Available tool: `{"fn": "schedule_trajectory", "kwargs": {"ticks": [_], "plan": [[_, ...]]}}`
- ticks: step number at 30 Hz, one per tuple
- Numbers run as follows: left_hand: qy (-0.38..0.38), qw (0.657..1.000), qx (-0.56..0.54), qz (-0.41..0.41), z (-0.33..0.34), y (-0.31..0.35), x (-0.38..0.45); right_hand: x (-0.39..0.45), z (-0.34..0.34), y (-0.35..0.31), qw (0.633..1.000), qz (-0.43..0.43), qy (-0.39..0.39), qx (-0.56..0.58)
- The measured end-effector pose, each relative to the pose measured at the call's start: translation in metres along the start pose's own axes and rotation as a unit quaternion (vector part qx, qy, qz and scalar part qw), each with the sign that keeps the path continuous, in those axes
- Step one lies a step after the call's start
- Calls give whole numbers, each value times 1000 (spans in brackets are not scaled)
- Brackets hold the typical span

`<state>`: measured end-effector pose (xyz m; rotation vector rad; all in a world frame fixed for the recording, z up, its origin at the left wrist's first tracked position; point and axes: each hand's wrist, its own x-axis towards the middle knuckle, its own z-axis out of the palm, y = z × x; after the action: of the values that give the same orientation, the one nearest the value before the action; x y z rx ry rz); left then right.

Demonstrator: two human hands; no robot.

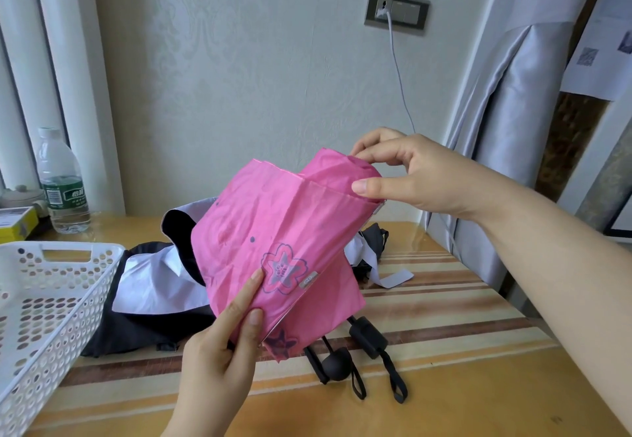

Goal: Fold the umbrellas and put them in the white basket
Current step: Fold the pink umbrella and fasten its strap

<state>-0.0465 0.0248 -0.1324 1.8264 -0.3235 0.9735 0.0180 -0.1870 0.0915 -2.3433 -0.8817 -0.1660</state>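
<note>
While gathering the loose pink umbrella at frame centre, left hand gripping its lower edge, right hand pinching the top; next needs wrapping tight, then white basket at lower left

Left hand low with thumb and fingers pinched, right hand raised, fingertips pinched, forearm extended.

I saw a pale embossed-wallpaper wall behind a wooden table with brown stripes. A grey wall socket held a white cable. Silver-grey curtains hung at right.
</note>
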Motion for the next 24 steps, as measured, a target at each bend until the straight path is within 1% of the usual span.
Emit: {"fn": "schedule_trajectory", "kwargs": {"ticks": [2,6,9,13,18,22,24], "plan": [[3,1000,-27,-16,2,0,-1,0,0,-1,1000,-6,7,-8],[5,995,-81,-58,5,-1,-3,2,4,-1,997,-22,59,-51],[5,989,-116,-88,8,2,-2,1,8,-2,993,-19,90,-78],[7,993,-88,-81,5,4,-1,3,13,-1,989,-16,120,-90],[16,992,-92,-85,4,2,1,0,15,1,997,-5,81,-5],[14,994,-78,-69,4,3,-1,5,18,7,989,39,126,60],[15,995,-76,-66,4,4,-1,8,17,5,986,72,121,90]]}}
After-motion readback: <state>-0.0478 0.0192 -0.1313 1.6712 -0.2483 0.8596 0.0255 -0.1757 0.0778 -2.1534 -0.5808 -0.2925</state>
